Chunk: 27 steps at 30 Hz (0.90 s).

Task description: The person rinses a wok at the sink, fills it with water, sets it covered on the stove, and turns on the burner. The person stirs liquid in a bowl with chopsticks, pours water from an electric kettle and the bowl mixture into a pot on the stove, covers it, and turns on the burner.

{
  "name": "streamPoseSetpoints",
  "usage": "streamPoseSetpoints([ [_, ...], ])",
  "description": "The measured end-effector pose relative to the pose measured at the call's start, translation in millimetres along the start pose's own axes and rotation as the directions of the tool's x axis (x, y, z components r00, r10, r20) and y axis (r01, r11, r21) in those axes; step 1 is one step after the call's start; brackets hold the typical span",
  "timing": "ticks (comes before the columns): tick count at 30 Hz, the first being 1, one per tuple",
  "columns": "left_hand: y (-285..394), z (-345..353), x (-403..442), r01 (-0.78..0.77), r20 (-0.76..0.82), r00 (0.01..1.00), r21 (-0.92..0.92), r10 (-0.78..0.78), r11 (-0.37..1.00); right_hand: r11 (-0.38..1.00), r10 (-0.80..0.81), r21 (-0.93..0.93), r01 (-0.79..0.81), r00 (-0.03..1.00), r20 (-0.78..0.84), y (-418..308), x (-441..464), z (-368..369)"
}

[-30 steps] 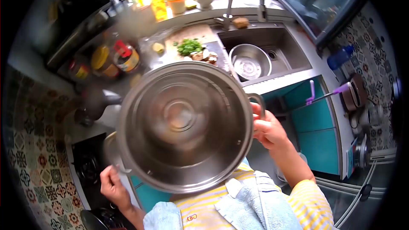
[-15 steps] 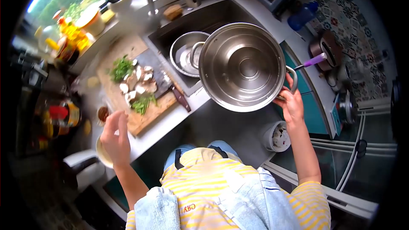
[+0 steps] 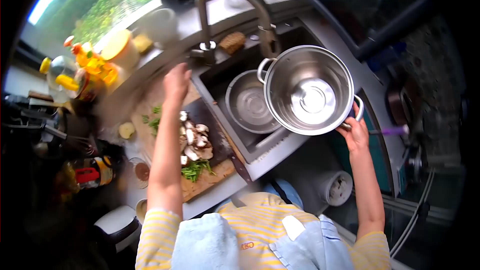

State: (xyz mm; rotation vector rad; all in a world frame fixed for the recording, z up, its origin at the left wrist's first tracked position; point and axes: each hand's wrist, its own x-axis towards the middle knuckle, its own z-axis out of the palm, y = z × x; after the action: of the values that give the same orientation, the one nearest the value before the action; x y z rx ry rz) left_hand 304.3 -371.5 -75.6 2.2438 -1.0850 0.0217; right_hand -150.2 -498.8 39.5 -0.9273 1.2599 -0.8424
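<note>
My right hand [image 3: 356, 131] grips the right-side handle of a large steel pot [image 3: 312, 101], which tilts so that its empty inside shows. The pot hangs over the right part of the sink [image 3: 215, 90] and partly covers a smaller steel bowl [image 3: 252, 101] standing in it. Reaching forward above the cutting board [image 3: 205, 185], my left hand [image 3: 176, 84] is near the faucet base, slightly blurred, its fingers drawn together with nothing visible in them. Sliced mushrooms [image 3: 194, 142] and chopped greens [image 3: 195, 170] lie on the board, and a knife [image 3: 241, 169] rests at its right edge.
A curved faucet [image 3: 267, 32] rises behind the sink, beside a brown sponge [image 3: 232, 43]. Bottles [image 3: 95, 67] stand by the window at the left. An open window pane [image 3: 360, 15] juts in at the upper right. A white bin [image 3: 336, 188] is on the floor.
The pot, first close to my chest, has moved right and over the sink. My left hand has left its side and reached forward towards the faucet. The view has turned.
</note>
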Motion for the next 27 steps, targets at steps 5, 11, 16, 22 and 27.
streamPoseSetpoints([
  [5, -11.8, 36.6, 42.8, 0.186, 0.035, 0.981, 0.133, -0.192, 0.974, 0.994, 0.108, -0.044, -0.105, 0.99, 0.086, 3.5, 38.0, 28.4],
  [11, -33.4, 55.8, 59.0, 0.098, 0.055, 0.992, 0.206, -0.111, 0.974, 0.978, 0.207, -0.067, -0.197, 0.95, 0.232, 1.1, 64.3, 50.5],
  [16, -43.8, 52.2, 65.9, 0.103, 0.156, 0.981, 0.099, -0.117, 0.99, 0.971, 0.237, -0.103, -0.216, 0.923, 0.302, -5.0, 72.6, 64.1],
  [22, -68.6, 42.6, 82.7, 0.196, 0.322, 0.934, -0.095, -0.157, 0.976, 0.965, 0.263, -0.097, -0.245, 0.908, 0.327, -3.1, 76.7, 70.7],
  [27, -10.9, 47.1, 60.9, 0.272, -0.027, 0.96, -0.139, -0.278, 0.952, 0.958, 0.284, -0.08, -0.274, 0.896, 0.34, 2.2, 87.1, 75.1],
])
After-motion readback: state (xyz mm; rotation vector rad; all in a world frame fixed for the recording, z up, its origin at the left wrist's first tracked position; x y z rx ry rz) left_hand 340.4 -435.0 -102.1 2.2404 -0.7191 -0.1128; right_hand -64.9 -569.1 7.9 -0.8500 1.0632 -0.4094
